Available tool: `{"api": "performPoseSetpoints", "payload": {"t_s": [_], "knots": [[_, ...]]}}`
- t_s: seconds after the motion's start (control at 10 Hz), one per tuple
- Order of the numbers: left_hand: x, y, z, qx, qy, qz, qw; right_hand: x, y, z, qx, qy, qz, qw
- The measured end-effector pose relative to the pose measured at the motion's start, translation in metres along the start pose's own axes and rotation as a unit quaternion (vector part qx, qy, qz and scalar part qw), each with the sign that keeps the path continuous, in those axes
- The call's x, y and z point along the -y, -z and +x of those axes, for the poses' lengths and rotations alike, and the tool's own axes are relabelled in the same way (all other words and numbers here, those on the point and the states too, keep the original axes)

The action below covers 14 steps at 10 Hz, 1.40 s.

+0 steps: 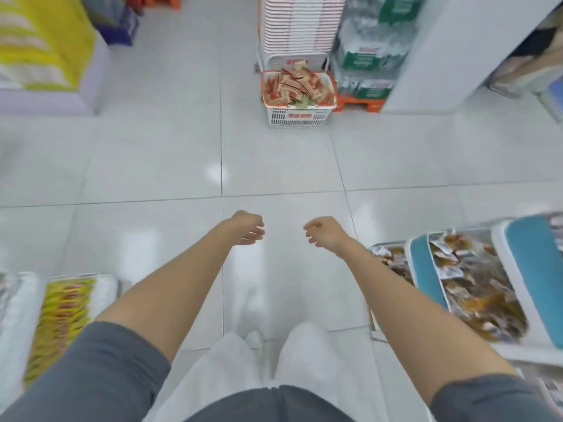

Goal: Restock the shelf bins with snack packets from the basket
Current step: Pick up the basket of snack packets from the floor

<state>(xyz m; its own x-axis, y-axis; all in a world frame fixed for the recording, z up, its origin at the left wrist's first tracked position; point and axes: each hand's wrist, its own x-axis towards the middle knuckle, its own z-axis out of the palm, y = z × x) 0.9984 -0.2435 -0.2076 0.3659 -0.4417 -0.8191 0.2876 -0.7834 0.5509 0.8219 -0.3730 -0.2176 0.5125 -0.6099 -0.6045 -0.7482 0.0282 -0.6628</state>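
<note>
Both hands empty: left hand (248,228) & right hand (323,236) loosely curled. White plastic basket (297,117) w/ red-tan snack packets (297,85) sits well ahead on floor. Prob light, crinkly, slippery; grab by handfuls.

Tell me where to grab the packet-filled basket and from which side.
Probably grip the basket by its orange rim at the near edge, reaching from above on the person's side: it stands upright, heaped, with stacked baskets behind and bottled water beside it.

Full basket (298,118) on glossy white tiled floor (152,166)
</note>
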Motion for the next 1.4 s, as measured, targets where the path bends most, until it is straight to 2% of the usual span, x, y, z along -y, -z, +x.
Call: {"api": "performPoseSetpoints", "payload": {"t_s": [0.1,0.3,0.4,0.7,0.9,1.1,1.4], "knots": [[-0.044,0.016,0.035,0.008,-0.007,-0.020,1.000,0.033,0.017,0.053,-0.036,0.033,-0.018,0.999],[-0.148,0.035,0.130,-0.001,0.007,-0.044,0.999,0.098,0.070,0.179,-0.024,0.054,0.008,0.998],[-0.209,0.047,0.164,-0.012,0.026,-0.055,0.998,0.138,0.104,0.239,-0.009,0.041,0.014,0.999],[-0.396,0.111,0.277,-0.024,-0.020,-0.130,0.991,0.273,0.186,0.430,-0.015,0.015,0.045,0.999],[-0.504,0.164,0.389,-0.026,-0.003,-0.105,0.994,0.348,0.205,0.559,-0.048,-0.003,0.055,0.997],[-0.607,0.210,0.467,-0.017,0.007,-0.035,0.999,0.401,0.226,0.650,-0.092,-0.068,0.119,0.986],[-0.735,0.227,0.606,-0.016,0.035,0.047,0.998,0.420,0.276,0.800,-0.099,-0.157,0.198,0.962]]}}
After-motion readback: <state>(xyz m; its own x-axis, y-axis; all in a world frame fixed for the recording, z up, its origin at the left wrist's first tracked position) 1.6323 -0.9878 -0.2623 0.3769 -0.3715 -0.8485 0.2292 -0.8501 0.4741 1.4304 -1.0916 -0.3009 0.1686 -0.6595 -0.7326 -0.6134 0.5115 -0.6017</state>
